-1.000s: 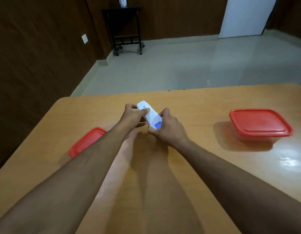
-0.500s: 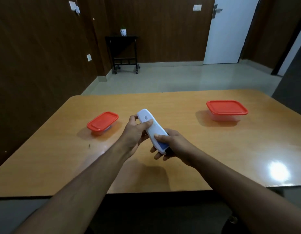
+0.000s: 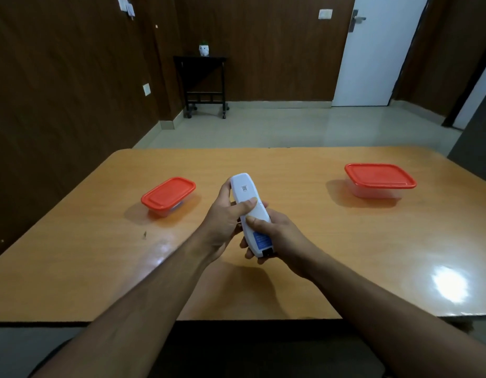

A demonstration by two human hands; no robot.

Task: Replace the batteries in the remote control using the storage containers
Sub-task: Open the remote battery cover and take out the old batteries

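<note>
1. Compared with the frame half a second back, both hands have brought the remote control (image 3: pixel 250 218) a little nearer the body, and the right thumb has slid from the remote's near end up to its middle; both containers sit where they were.
2. Taking the remote as the landmark: it is held in the air above the counter (image 3: pixel 304 249), back face up, its far end tilted away from the person and its blue-labelled end nearest them.
3. Left hand (image 3: pixel 225 222): its grip is wrapped round the remote's far half from the left, thumb pressed across the white back.
4. Right hand (image 3: pixel 277 238): its grip cups the remote's near half from below and the right, thumb tip pinned on the back just near of the left thumb.
5. Small red-lidded container (image 3: pixel 168 196): on the counter to the left of the remote and slightly beyond it, well apart, lid on.
6. Large red-lidded container (image 3: pixel 379 180): on the counter to the right of the remote and beyond it, well apart, lid on.
7. Progress, as I judge it: very early. The back cover looks closed, no battery is in sight, and neither container has been opened.
8. Left to do, by my reading: slide the cover off, take out the old cells, open the containers, stow the old cells and fetch fresh ones, fit them, and close the cover and the lids.
9. Which container holds the fresh cells cannot be told; the contents are not visible.
</note>
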